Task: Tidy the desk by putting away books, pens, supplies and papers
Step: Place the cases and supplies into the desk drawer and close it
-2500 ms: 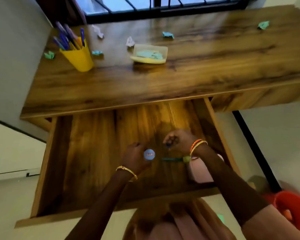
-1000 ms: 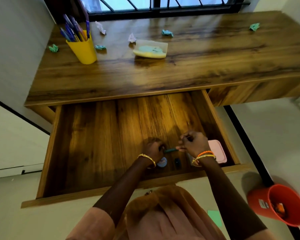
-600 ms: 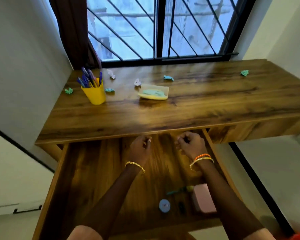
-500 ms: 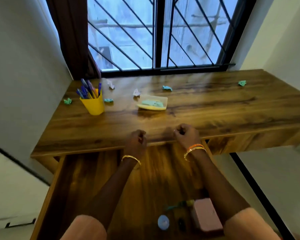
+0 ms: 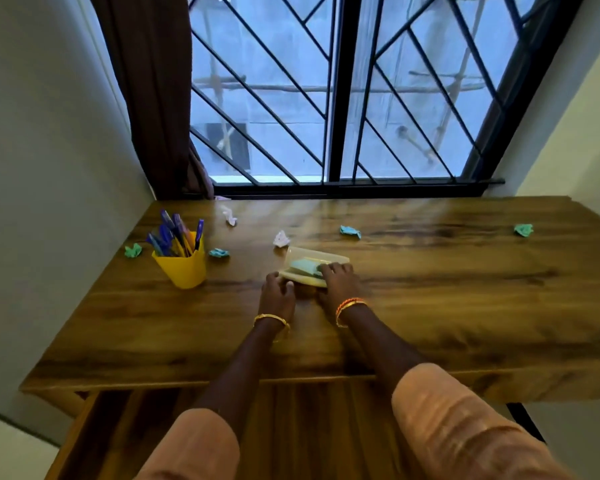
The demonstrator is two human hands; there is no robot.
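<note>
A shallow plastic box point(image 5: 310, 259) with a clear lid, a yellow base and a green paper pad inside sits mid-desk. My right hand point(image 5: 338, 284) lies over its near right part, fingers curled onto the lid. My left hand point(image 5: 278, 294) grips the box's near left corner with curled fingers. A yellow cup point(image 5: 184, 270) full of blue pens point(image 5: 172, 237) stands at the left. Crumpled paper balls lie scattered: green point(image 5: 133, 251), teal point(image 5: 219, 253), white point(image 5: 230, 216), white point(image 5: 281, 239), teal point(image 5: 350, 232), green point(image 5: 523, 230).
The wooden desk top point(image 5: 447, 306) runs up to a barred window point(image 5: 340, 98), with a brown curtain point(image 5: 153, 98) at the back left and walls on both sides. Below the desk's front edge the drawer point(image 5: 111, 431) stands pulled out under my arms.
My hands left the small items in the drawer, rose past the desk's front edge and reached forward onto the plastic box. The view tilted up from the drawer to the desk top.
</note>
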